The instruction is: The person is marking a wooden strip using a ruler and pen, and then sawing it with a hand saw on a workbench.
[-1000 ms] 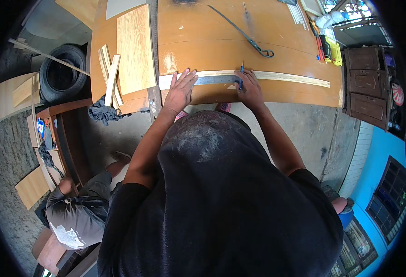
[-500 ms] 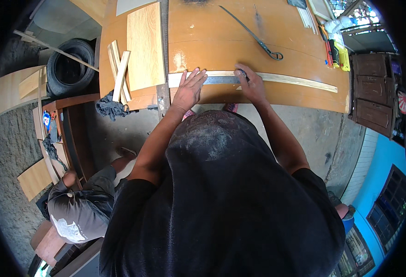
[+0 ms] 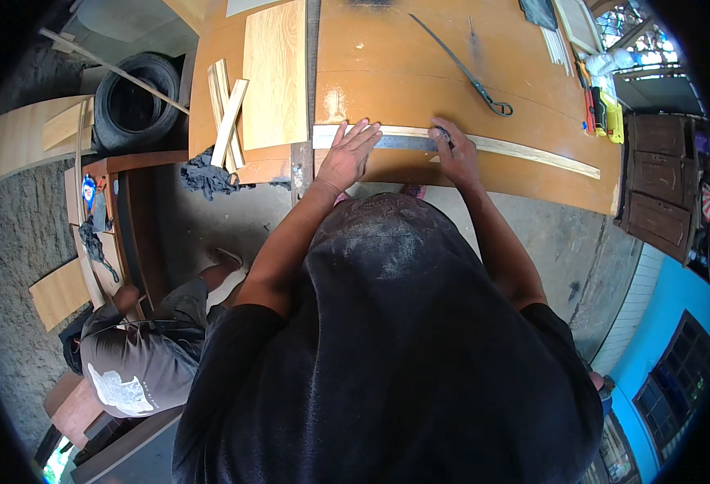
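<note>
My left hand (image 3: 347, 160) lies with outstretched fingers on the left part of a long pale wooden strip (image 3: 532, 157) and a metal straightedge (image 3: 403, 142) along it, near the front edge of the orange worktable (image 3: 395, 64). My right hand (image 3: 456, 157) is closed on a blue pen (image 3: 445, 135) at the right end of the straightedge, over the strip. Behind it lies a long dark tool with a looped handle (image 3: 476, 85). To the left, a light wood board (image 3: 274, 73) and short slats (image 3: 230, 121) rest on the table.
Dark cloth (image 3: 210, 173) hangs at the front left. Coloured hand tools (image 3: 605, 113) sit at the back right beside a wooden cabinet (image 3: 657, 169). A tyre (image 3: 137, 68) stands on the left. A co-worker (image 3: 145, 355) bends over a lower bench at the lower left.
The view has shifted, so the table appears further right and a little lower. My right fingers have curled further round the pen, which stood upright a second ago. My left hand stays on the strip.
</note>
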Demonstrator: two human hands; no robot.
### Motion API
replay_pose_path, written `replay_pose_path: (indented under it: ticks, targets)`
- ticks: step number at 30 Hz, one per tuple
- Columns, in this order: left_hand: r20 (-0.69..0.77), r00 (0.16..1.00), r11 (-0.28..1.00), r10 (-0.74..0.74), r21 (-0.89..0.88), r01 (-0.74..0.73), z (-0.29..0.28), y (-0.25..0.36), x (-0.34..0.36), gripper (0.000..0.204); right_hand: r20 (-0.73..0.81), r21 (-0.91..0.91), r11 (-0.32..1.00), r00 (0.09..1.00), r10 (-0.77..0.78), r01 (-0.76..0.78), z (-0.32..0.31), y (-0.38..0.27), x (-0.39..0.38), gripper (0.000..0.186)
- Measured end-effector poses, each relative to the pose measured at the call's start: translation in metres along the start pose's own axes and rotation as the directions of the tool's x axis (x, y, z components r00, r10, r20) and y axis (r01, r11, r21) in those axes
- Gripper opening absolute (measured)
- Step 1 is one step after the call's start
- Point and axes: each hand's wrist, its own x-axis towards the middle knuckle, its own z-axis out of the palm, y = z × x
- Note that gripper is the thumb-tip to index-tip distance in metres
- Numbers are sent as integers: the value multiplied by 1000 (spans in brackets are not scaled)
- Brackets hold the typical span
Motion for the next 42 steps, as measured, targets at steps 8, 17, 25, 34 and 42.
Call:
replay_pose_path:
  ticks: [8, 17, 25, 34, 42]
  targets:
    - [-7, 1000, 1000, 13, -7, -13, 0, -4, -2, 45, -78, 16, 998, 995, -54, 56, 2, -1, 1, 23]
    - [-25, 999, 999, 28, -19, -28, 3, -5, 1, 45, 40, 171, 978, 993, 111, -117, 9, 14, 8, 19]
    - [-19, 999, 1000, 28, -11, -28, 0, -3, 1, 46, 80, 159, 979, 990, 116, -128, 10, 14, 11, 21]
    - [-25, 999, 1000, 21, -8, -21, 2, -3, 0, 44, 73, 109, 993, 996, 43, -50, 12, 17, 11, 21]
    - [-18, 1000, 1000, 15, -16, -16, 0, -2, 2, 44, 128, 51, 998, 992, 16, -23, 8, 12, 15, 19]
